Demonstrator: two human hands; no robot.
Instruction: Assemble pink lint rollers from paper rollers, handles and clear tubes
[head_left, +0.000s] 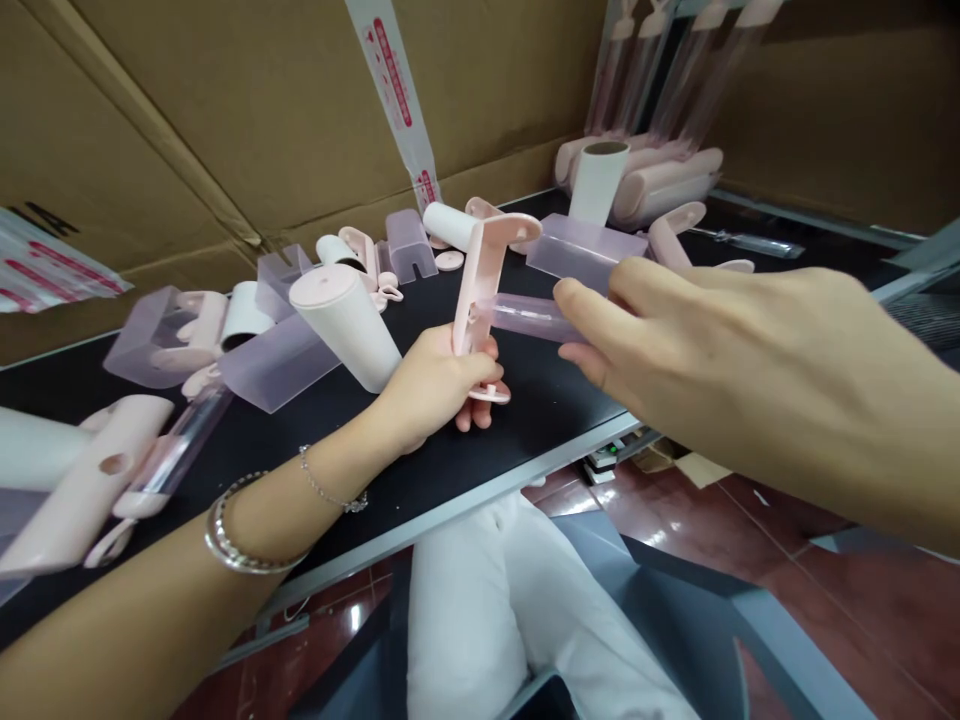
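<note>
My left hand (450, 385) is closed around the lower part of a pale pink plastic bracket (484, 270), held upright with its curved ends pointing right. Between the thumb and fingers of my right hand (675, 350) is a translucent pinkish tube-shaped piece (529, 316). Its tip meets the inner face of the bracket near a small hole; whether it goes into the hole I cannot tell. A white tapered cylinder (345, 320) stands tilted just behind my left wrist. Behind the right hand lies a translucent lilac cover (581, 245).
Across the black bench (555, 385) lie more pink housings (82, 480), lilac covers (281, 365) and white cylinders (598, 185). A clear-handled screwdriver (757, 243) rests at the right. Several clear tubes (682, 80) stand in the back right corner. Cardboard (225, 100) walls the rear.
</note>
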